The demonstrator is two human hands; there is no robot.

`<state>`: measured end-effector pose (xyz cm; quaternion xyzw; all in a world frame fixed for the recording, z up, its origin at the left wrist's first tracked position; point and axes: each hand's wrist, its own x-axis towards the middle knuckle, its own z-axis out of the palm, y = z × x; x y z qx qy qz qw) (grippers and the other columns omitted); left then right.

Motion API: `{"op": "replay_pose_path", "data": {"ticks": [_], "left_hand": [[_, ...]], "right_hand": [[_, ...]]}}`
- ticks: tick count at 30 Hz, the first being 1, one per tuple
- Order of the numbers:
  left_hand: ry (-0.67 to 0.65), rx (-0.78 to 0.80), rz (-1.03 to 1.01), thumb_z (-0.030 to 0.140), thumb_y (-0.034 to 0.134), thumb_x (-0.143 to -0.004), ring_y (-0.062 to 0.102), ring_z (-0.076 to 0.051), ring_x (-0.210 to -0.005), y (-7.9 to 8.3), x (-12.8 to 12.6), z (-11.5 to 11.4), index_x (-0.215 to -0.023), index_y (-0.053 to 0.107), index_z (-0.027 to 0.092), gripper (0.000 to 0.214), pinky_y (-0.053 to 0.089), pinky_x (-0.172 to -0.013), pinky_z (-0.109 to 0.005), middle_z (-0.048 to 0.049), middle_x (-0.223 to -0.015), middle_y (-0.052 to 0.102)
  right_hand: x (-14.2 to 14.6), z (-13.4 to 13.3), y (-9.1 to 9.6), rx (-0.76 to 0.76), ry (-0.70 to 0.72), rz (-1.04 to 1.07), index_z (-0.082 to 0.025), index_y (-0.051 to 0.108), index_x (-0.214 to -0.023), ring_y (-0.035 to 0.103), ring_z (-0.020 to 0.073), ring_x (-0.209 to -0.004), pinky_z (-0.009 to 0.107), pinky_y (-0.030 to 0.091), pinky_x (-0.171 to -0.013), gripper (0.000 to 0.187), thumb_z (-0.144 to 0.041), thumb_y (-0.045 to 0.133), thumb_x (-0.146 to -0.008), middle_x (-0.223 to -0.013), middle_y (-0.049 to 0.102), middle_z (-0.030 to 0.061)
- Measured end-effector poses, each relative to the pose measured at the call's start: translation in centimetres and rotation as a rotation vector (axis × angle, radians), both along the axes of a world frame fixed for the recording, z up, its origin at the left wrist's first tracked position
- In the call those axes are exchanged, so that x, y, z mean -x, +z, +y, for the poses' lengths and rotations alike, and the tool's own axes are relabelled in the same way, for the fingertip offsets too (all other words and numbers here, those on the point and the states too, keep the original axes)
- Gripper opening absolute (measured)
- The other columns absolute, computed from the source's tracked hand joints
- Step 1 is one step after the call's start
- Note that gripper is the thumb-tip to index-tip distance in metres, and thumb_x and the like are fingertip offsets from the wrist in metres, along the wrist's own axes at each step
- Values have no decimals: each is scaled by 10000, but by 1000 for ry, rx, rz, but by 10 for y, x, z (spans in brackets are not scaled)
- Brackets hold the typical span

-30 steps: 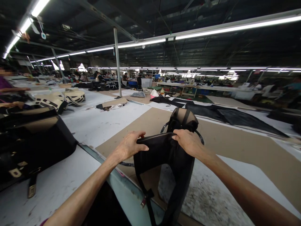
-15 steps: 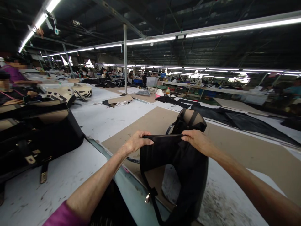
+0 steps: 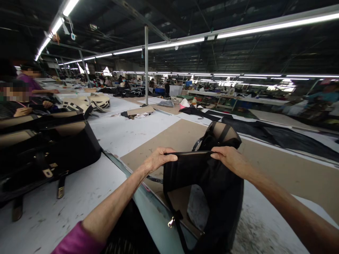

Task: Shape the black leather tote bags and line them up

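A black bag piece point(image 3: 225, 197) hangs between my hands over the near table edge, its top edge stretched straight. My left hand point(image 3: 159, 158) pinches the left end of that edge, thumb on the near side. At the other end, my right hand point(image 3: 229, 158) pinches the same edge with thumb and fingers. A narrow strap with a shiny metal clasp point(image 3: 171, 222) dangles at the piece's lower left. Just behind it, a rounded black and tan part point(image 3: 221, 134) stands on the table; whether it joins the held piece I cannot tell.
Black and tan bags point(image 3: 71, 148) with metal-tipped straps are stacked at the left. A large tan sheet point(image 3: 280, 176) lies on the white table point(image 3: 111, 176). Black panels point(image 3: 286, 137) spread along the back right. Two people point(image 3: 29, 88) work at the far left. A metal post point(image 3: 146, 67) rises mid-table.
The whole view has shifted, so everything appears slightly farther right. Both hands keep their pinch on the bag piece, with little change in its shape.
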<state>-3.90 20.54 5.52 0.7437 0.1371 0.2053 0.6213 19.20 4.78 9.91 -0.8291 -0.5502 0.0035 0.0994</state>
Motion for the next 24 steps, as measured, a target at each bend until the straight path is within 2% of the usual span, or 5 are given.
{"op": "replay_pose_path", "data": {"ticks": [4, 10, 13, 18, 24], "left_hand": [[8, 10, 3, 409, 585, -681, 523, -133, -696, 1, 0, -3, -844, 656, 117, 342, 369, -652, -224, -26, -799, 612], [71, 12, 39, 320, 586, -672, 487, -95, -614, 4, -3, -3, -780, 651, 128, 229, 333, -568, -198, 5, -713, 586], [108, 5, 87, 298, 578, -675, 457, -80, -551, 5, -5, -6, -788, 652, 128, 217, 308, -526, -190, 18, -622, 567], [90, 23, 99, 280, 536, -713, 520, -106, -612, 5, -5, -16, -925, 658, 146, 279, 363, -589, -197, -5, -712, 638], [121, 3, 100, 270, 528, -721, 537, -118, -644, 8, -2, -25, -966, 654, 156, 298, 375, -607, -198, -3, -737, 653]], "right_hand": [[0, 0, -1, -9, 0, -3, -267, 605, -857, 572, 190, -755, 260, 373, -647, 221, -390, 430, -800, -779, 636, 4], [8, -1, 2, 31, -6, -17, -261, 591, -834, 576, 178, -713, 265, 379, -620, 205, -330, 398, -818, -758, 632, -3], [11, 0, 2, -2, 9, -68, -290, 564, -979, 575, 193, -813, 287, 397, -669, 232, -260, 418, -801, -911, 635, 0], [19, -1, 5, -96, 230, -245, -282, 463, -1176, 497, 183, -1023, 297, 371, -838, 489, -65, 399, -743, -1176, 531, 12], [32, 0, 12, -88, 334, -277, -260, 512, -1121, 472, 204, -1048, 349, 341, -883, 370, -167, 501, -764, -1193, 516, 15]]}}
